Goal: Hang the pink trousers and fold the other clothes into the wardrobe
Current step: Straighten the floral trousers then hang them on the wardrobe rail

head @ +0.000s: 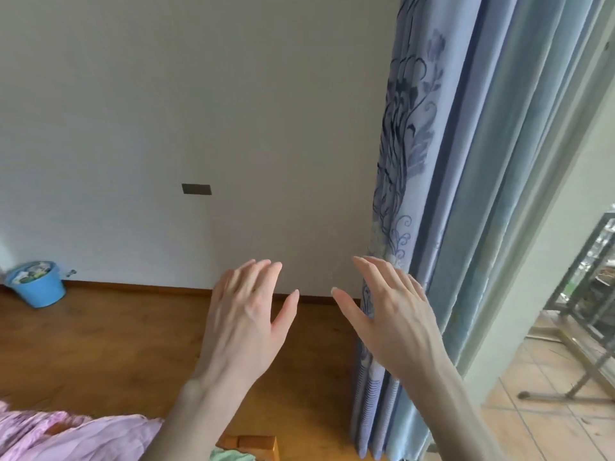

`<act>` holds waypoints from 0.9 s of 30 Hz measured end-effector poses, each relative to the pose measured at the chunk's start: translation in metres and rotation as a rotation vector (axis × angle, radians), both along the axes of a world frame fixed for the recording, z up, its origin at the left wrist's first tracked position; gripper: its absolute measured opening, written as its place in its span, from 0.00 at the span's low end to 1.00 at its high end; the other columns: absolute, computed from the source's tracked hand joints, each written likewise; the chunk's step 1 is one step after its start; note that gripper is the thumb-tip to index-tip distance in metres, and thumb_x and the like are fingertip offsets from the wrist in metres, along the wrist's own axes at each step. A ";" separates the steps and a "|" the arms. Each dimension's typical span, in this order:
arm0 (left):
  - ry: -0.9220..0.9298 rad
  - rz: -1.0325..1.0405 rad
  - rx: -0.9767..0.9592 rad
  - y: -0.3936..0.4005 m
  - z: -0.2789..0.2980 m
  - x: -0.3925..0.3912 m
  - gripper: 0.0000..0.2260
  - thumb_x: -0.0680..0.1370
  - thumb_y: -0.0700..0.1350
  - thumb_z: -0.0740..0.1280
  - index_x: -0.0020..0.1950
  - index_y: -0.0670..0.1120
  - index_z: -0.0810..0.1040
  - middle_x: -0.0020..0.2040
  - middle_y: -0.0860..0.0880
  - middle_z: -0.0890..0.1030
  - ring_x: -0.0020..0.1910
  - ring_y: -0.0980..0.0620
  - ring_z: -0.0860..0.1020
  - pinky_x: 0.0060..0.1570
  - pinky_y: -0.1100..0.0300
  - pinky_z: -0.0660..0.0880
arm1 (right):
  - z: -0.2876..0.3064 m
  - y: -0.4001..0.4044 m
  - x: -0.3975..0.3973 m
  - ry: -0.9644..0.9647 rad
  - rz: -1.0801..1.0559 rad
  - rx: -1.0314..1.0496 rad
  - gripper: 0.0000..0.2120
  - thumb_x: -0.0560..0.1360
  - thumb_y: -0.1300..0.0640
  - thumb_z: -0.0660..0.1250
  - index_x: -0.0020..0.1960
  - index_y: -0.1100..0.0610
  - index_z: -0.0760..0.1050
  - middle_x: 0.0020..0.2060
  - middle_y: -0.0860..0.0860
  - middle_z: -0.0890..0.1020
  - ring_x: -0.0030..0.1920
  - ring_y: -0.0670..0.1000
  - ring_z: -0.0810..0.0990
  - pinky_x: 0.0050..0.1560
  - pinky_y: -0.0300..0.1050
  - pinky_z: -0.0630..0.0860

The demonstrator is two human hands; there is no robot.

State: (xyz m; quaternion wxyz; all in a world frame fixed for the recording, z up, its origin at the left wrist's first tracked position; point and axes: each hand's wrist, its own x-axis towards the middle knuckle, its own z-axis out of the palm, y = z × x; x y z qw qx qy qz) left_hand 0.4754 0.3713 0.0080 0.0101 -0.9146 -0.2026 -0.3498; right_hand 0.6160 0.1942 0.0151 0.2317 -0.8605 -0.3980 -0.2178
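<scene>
Pink crinkled fabric (76,434), likely the pink trousers, lies at the bottom left edge of the head view, partly cut off. A bit of pale green cloth (231,455) shows at the bottom edge beside a wooden corner (263,442). My left hand (246,314) and my right hand (389,311) are raised side by side in front of me, palms away, fingers straight and spread, holding nothing. Both are well above the clothes. No wardrobe is in view.
A white wall with a dark plate (196,189) faces me above a wooden floor (109,344). A blue bucket (36,284) stands at the far left. A blue patterned curtain (432,194) hangs right of my hands, with a tiled balcony (549,394) beyond it.
</scene>
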 end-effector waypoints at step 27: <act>-0.018 0.241 -0.023 0.230 -0.002 0.218 0.24 0.82 0.59 0.60 0.70 0.46 0.78 0.67 0.45 0.81 0.64 0.44 0.80 0.65 0.46 0.77 | 0.005 0.260 0.250 -0.135 0.151 -0.055 0.28 0.83 0.35 0.55 0.73 0.51 0.72 0.69 0.50 0.79 0.67 0.55 0.78 0.70 0.53 0.73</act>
